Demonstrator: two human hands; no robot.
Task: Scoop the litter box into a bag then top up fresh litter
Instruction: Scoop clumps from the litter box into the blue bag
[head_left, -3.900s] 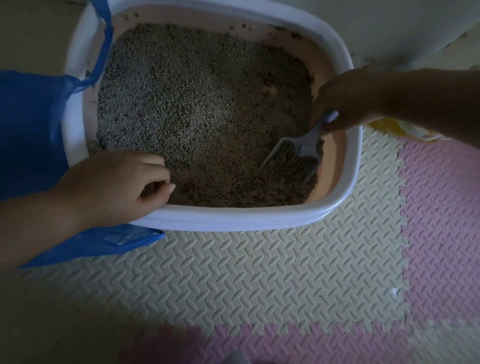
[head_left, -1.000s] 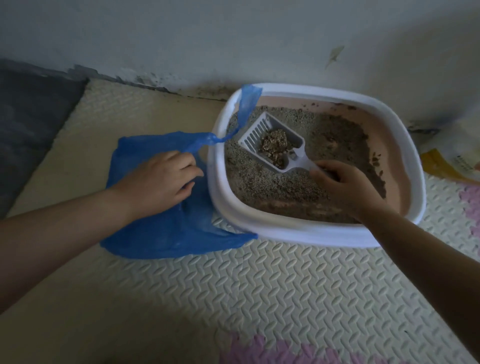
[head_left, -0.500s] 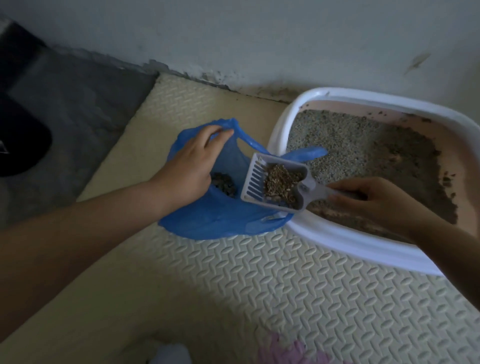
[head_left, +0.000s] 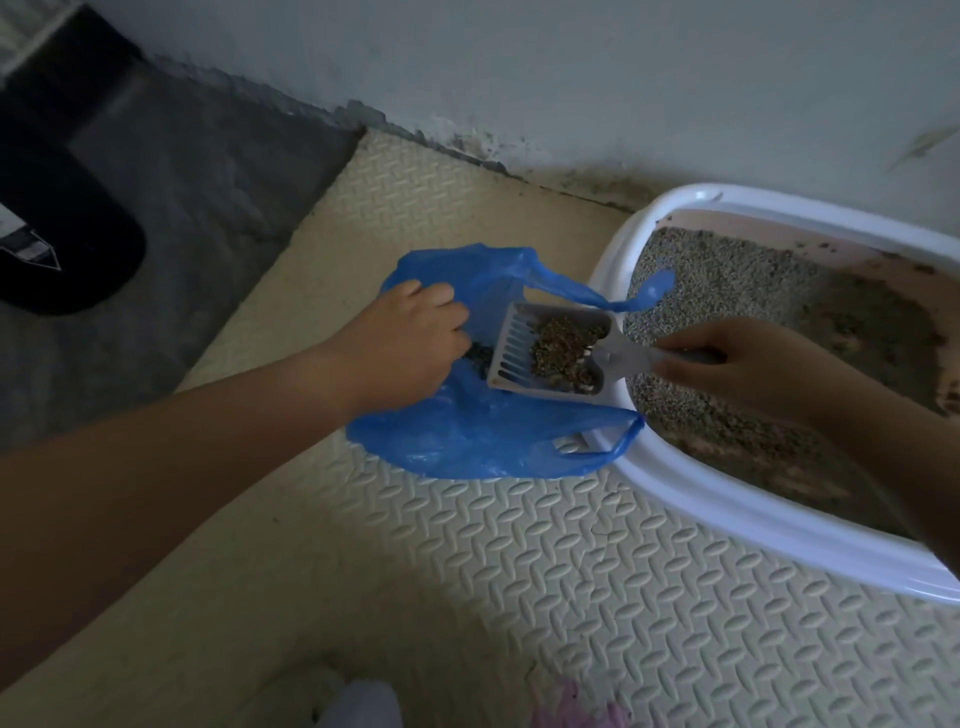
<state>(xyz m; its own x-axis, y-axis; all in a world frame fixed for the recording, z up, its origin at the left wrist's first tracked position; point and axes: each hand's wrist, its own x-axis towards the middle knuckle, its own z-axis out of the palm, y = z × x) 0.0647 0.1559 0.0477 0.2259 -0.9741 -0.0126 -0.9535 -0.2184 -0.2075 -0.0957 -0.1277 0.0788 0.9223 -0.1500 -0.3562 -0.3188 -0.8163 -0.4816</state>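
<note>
A white-rimmed litter box (head_left: 717, 506) with grey litter (head_left: 727, 291) sits at the right on the foam mat. Left of it lies a blue plastic bag (head_left: 467, 436), its mouth held apart by my left hand (head_left: 410, 343), which grips the bag's edge. Some dark clumps lie inside the bag beside that hand. My right hand (head_left: 727, 364) grips the handle of a grey slotted scoop (head_left: 519, 348). The scoop holds a clump of soiled litter (head_left: 563, 345) and hovers level over the bag's mouth.
The cream foam mat (head_left: 571, 597) covers the floor in front. A grey floor strip (head_left: 171, 208) and a dark object (head_left: 57, 228) lie to the far left. The wall (head_left: 519, 67) runs close behind the box and bag.
The loaded scoop has moved left from over the box to over the bag. My left hand has pulled the bag's mouth wider.
</note>
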